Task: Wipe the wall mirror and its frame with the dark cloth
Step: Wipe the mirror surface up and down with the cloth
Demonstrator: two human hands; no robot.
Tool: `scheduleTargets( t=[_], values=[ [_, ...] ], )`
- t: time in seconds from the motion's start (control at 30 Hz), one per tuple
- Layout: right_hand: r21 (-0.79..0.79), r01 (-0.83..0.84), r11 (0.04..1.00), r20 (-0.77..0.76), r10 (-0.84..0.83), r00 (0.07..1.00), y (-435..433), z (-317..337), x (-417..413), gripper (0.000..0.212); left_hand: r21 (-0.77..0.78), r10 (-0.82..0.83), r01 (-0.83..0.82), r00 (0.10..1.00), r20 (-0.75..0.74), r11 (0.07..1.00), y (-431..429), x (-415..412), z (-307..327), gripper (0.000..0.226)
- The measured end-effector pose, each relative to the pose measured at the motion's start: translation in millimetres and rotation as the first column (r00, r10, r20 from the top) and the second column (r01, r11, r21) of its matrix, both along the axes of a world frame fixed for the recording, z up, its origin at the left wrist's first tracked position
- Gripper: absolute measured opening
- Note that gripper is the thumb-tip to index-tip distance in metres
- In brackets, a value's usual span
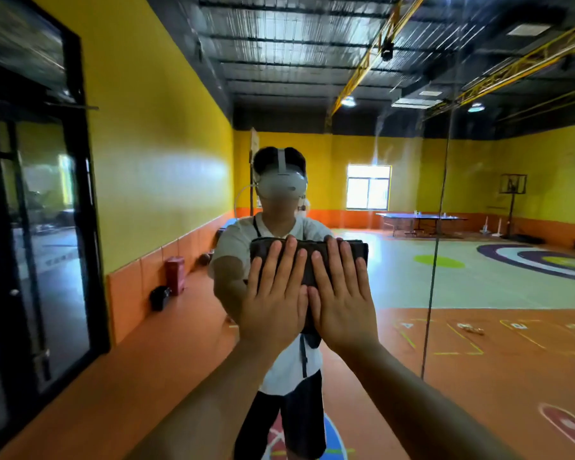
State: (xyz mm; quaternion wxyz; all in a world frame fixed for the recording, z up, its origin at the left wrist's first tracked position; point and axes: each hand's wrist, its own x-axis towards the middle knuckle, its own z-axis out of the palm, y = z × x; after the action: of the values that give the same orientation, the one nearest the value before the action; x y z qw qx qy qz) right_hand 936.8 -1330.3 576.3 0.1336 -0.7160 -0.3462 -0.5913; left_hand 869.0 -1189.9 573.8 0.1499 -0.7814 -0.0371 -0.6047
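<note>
Pressed flat against the smooth, glossy glass of the wall mirror (395, 277), a dark cloth (312, 245) folded into a thick, soft rectangle, matte, with layered edges along its top. Over its left half, the left hand (273, 293), open, palm down, fingers straight and close together, grasping nothing, only pressing. Over the right half, the right hand (341, 293) in the same way: flat, fingers extended, not curled round the fabric. Thumb sides of the two hands just beside each other, with cloth showing in the narrow gap between them, above the fingertips and at both outer sides. Higher up on the glass, a faint pale streak; to the right of the hands, a thin vertical seam (435, 260) between two panes. Mirror's frame not distinguishable. Behind the cloth, in the reflection, a person (292, 370) in a pale T-shirt and dark shorts with a white head-worn device (281, 185), chest hidden by cloth, hands and arms. Further back in the reflection, a shiny orange and pale green floor (478, 360) with painted markings, a table-tennis table (422, 219), a basketball hoop (512, 184) on a stand, a bright window (368, 187) in a yellow wall. At far left, a tall black-framed glass door (40, 227); nearer the middle, a red box (175, 273) low against the orange wall band, with a small black object (160, 297) just beside it.
</note>
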Motion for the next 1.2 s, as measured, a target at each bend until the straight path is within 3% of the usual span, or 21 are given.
scheduleTargets(
  t=[0.5, 1.2],
  values=[
    [-0.033, -0.081, 0.996, -0.025, 0.080, 0.996, 4, -139, 5, 0.060, -0.044, -0.031, 0.027, 0.996, -0.084, 0.999, 2, -3, -136, 0.061],
    [-0.274, -0.073, 0.959, -0.109, 0.044, 0.993, -10, -470, -11, 0.082, -0.120, -0.135, 0.109, 0.962, -0.237, 0.987, 10, -31, -476, 0.067]
  ],
)
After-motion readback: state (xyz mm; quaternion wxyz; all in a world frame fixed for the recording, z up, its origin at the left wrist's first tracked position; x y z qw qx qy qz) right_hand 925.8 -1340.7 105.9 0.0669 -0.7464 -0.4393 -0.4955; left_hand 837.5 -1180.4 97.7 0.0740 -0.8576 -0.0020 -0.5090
